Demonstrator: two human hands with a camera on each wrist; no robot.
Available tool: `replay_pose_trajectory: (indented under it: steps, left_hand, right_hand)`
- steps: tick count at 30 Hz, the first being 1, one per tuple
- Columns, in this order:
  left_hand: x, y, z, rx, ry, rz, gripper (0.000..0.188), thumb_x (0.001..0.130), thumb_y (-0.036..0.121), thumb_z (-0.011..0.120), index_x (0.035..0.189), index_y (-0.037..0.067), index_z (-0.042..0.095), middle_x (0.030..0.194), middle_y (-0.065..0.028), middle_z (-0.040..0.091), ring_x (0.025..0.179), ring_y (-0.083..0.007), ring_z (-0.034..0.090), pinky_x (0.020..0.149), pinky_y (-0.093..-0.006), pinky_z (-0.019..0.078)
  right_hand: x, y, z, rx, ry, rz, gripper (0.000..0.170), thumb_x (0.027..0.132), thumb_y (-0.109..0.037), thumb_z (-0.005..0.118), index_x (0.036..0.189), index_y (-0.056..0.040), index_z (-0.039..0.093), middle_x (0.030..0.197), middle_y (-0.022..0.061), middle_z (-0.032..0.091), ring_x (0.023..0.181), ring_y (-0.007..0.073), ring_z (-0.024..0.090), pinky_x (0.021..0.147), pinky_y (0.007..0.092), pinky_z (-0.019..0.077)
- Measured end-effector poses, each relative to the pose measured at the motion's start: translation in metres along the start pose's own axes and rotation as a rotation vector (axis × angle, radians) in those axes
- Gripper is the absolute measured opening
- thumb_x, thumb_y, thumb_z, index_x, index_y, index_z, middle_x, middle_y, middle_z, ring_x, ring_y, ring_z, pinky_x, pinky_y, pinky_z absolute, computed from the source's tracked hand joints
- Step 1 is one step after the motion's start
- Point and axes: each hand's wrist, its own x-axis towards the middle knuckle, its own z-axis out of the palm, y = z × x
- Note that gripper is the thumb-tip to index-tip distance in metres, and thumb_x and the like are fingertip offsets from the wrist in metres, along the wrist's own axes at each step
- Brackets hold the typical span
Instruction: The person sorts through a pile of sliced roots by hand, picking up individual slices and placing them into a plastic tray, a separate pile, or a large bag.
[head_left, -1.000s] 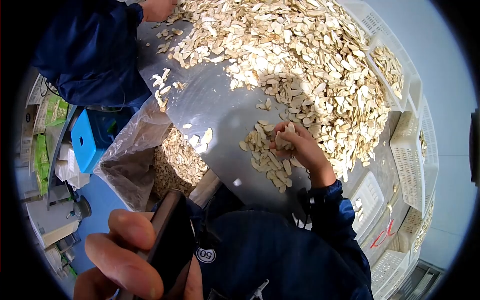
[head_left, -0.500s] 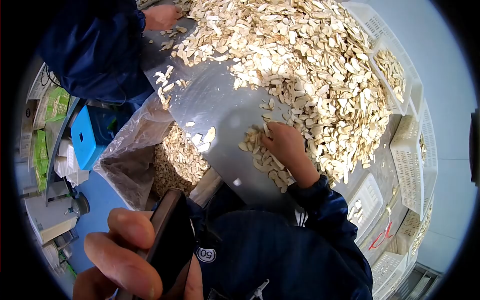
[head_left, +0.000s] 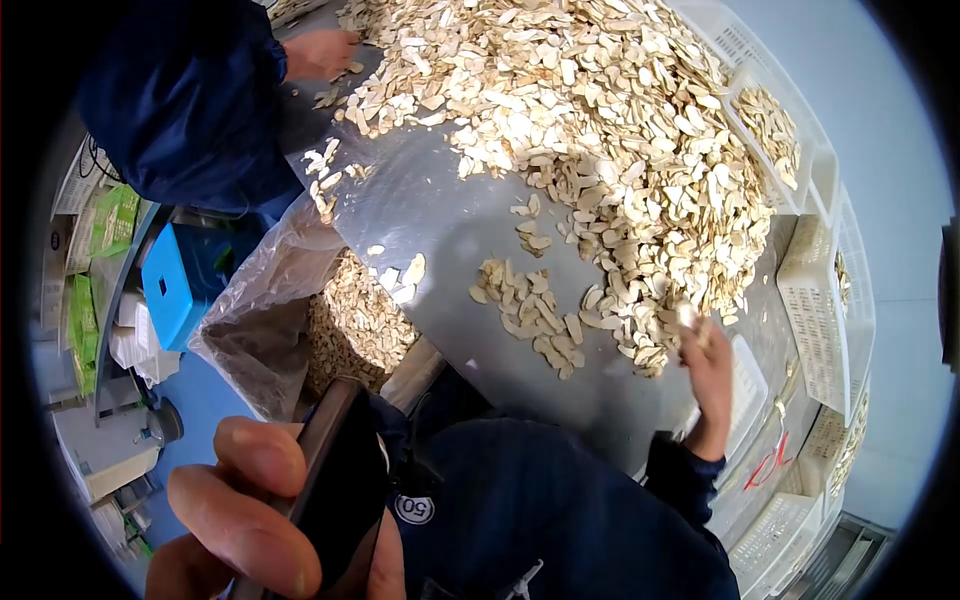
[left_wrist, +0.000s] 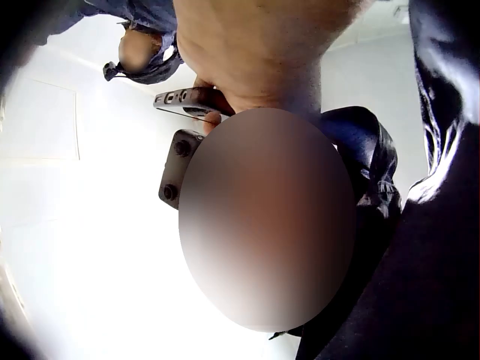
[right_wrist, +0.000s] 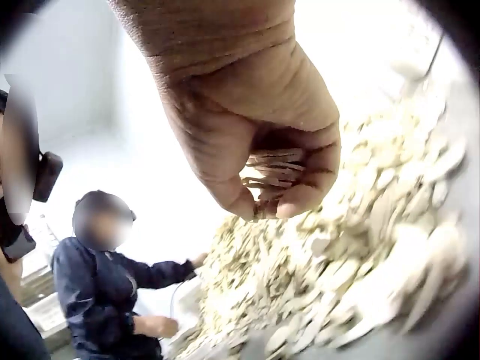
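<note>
A big heap of pale dried slices covers the metal table. The right hand is at the heap's near right edge, blurred in the head view. In the right wrist view this hand curls its fingers round several slices. A small group of slices lies apart on the metal. Low in the head view, the left hand grips a dark phone-like device; the left wrist view shows this device beside the hand.
A plastic-lined container holding slices stands at the table's near edge. White baskets line the right side, near red scissors. Another person's hand is at the heap's upper left. A blue bin stands left.
The right hand has left the small slice group and moved right to the heap's near right edge. More slices lie at the heap's lower edge. The left hand keeps its grip on the device.
</note>
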Motion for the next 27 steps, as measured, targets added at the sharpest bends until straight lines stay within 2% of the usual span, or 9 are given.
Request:
replay_pose_trajectory:
  steps: [2, 7, 10, 11, 15, 17, 21, 24, 27]
  left_hand:
    - [-0.001, 0.0, 0.001, -0.001, 0.002, 0.003, 0.069, 0.102, 0.034, 0.054, 0.162, 0.046, 0.023, 0.173, 0.0159, 0.007, 0.135, -0.041, 0.035, 0.104, -0.064, 0.0418]
    - [0.001, 0.0, 0.005, -0.008, 0.021, 0.003, 0.069, 0.102, 0.034, 0.055, 0.162, 0.045, 0.023, 0.173, 0.016, 0.007, 0.136, -0.0404, 0.035, 0.104, -0.0639, 0.0416]
    - [0.001, 0.001, 0.007, -0.022, 0.028, 0.013, 0.07, 0.102, 0.034, 0.055, 0.162, 0.045, 0.022, 0.173, 0.016, 0.007, 0.136, -0.0399, 0.034, 0.104, -0.0639, 0.0414]
    - [0.001, 0.001, 0.007, -0.023, 0.029, 0.016, 0.07, 0.102, 0.034, 0.055, 0.163, 0.045, 0.022, 0.173, 0.016, 0.007, 0.136, -0.0398, 0.034, 0.104, -0.0639, 0.0414]
    - [0.002, 0.004, 0.011, -0.032, 0.069, 0.035, 0.07, 0.102, 0.033, 0.055, 0.163, 0.045, 0.022, 0.173, 0.0161, 0.006, 0.137, -0.0393, 0.034, 0.104, -0.0638, 0.0412]
    - [0.001, 0.004, 0.011, -0.024, 0.101, 0.044, 0.07, 0.102, 0.033, 0.055, 0.163, 0.045, 0.022, 0.173, 0.0161, 0.006, 0.137, -0.039, 0.034, 0.105, -0.0637, 0.0411]
    - [0.002, 0.02, -0.003, 0.0, 0.032, -0.043, 0.071, 0.102, 0.033, 0.056, 0.163, 0.045, 0.023, 0.173, 0.0164, 0.006, 0.139, -0.0358, 0.032, 0.106, -0.0636, 0.0403]
    - [0.003, 0.029, -0.015, 0.108, -0.029, -0.128, 0.07, 0.101, 0.032, 0.057, 0.162, 0.045, 0.023, 0.173, 0.0166, 0.006, 0.142, -0.0326, 0.03, 0.107, -0.0634, 0.0397]
    - [0.009, 0.03, -0.019, 0.256, -0.048, -0.181, 0.07, 0.101, 0.032, 0.057, 0.162, 0.046, 0.024, 0.172, 0.0168, 0.007, 0.143, -0.0315, 0.029, 0.108, -0.0632, 0.0396]
  right_hand:
    - [-0.019, 0.04, -0.059, -0.104, 0.151, 0.076, 0.02, 0.099, -0.019, 0.067, 0.112, -0.003, 0.068, 0.077, -0.0007, 0.062, 0.069, 0.0057, 0.056, 0.057, 0.0275, 0.0474]
    - [-0.052, 0.067, -0.125, -0.96, 0.244, 0.297, 0.035, 0.089, -0.017, 0.073, 0.116, 0.0037, 0.065, 0.098, 0.0156, 0.073, 0.082, 0.0331, 0.069, 0.076, 0.0408, 0.0557]
    - [-0.054, 0.085, -0.12, -0.977, 0.314, -0.148, 0.039, 0.086, -0.017, 0.074, 0.118, 0.0022, 0.066, 0.113, 0.0219, 0.07, 0.103, 0.0426, 0.066, 0.092, 0.045, 0.0526]
    - [-0.045, 0.063, -0.102, -0.94, 0.302, -0.096, 0.041, 0.088, -0.018, 0.074, 0.122, 0.0024, 0.066, 0.122, 0.0206, 0.069, 0.115, 0.0368, 0.066, 0.101, 0.042, 0.0502]
    - [-0.005, 0.003, -0.01, -0.545, 0.05, -0.299, 0.035, 0.088, -0.009, 0.074, 0.122, -0.0022, 0.067, 0.103, 0.0164, 0.074, 0.094, 0.0291, 0.073, 0.083, 0.0377, 0.057]
    - [0.002, -0.034, 0.043, -0.573, -0.119, -0.371, 0.033, 0.088, -0.01, 0.075, 0.118, -0.0008, 0.067, 0.102, 0.0156, 0.073, 0.09, 0.0306, 0.071, 0.082, 0.037, 0.0557]
    - [0.015, -0.065, 0.126, -0.579, -0.414, -0.628, 0.035, 0.089, -0.02, 0.074, 0.12, -0.0047, 0.067, 0.113, 0.0159, 0.07, 0.104, 0.0359, 0.066, 0.09, 0.0429, 0.0534]
    - [0.021, -0.064, 0.184, -0.537, -0.352, -0.883, 0.033, 0.087, -0.021, 0.074, 0.116, -0.0066, 0.067, 0.115, 0.013, 0.068, 0.11, 0.0349, 0.062, 0.09, 0.0437, 0.0538]
    - [0.028, -0.061, 0.215, -0.561, -0.352, -0.903, 0.032, 0.086, -0.019, 0.074, 0.115, -0.0065, 0.067, 0.117, 0.0112, 0.067, 0.112, 0.0348, 0.061, 0.091, 0.0448, 0.0534]
